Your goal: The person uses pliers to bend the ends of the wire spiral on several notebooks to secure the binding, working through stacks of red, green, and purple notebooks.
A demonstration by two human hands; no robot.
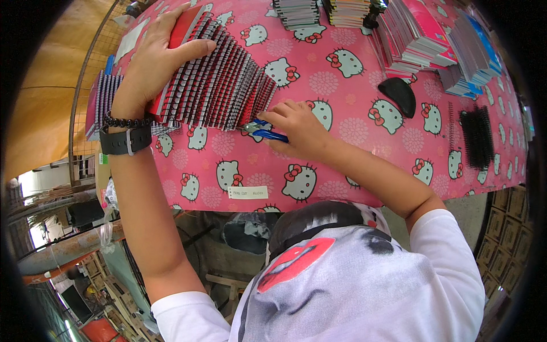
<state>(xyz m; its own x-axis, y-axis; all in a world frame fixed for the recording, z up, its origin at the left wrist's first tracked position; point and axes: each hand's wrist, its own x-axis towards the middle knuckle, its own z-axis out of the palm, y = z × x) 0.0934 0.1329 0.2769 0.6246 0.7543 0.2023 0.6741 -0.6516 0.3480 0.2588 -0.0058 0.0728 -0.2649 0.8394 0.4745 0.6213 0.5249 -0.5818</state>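
A fanned stack of spiral-bound notebooks with red covers (219, 71) leans on the table, coiled spines facing up. My left hand (165, 54) rests on its left side, thumb stretched across the spines and fingers extended along a red cover. At the stack's lower right corner, my right hand (299, 125) is closed around cutting pliers with blue handles (272, 135). The plier jaws touch or nearly touch the coil ends; the exact contact is too small to tell.
Pink patterned cloth (325, 82) covers the table. A white paper slip (248, 192) lies near the front edge. To the right are a black half-round object (399, 96), loose black coils (477, 137) and stacked notebooks (419, 37). More spiral-bound books (105, 94) stand at the left.
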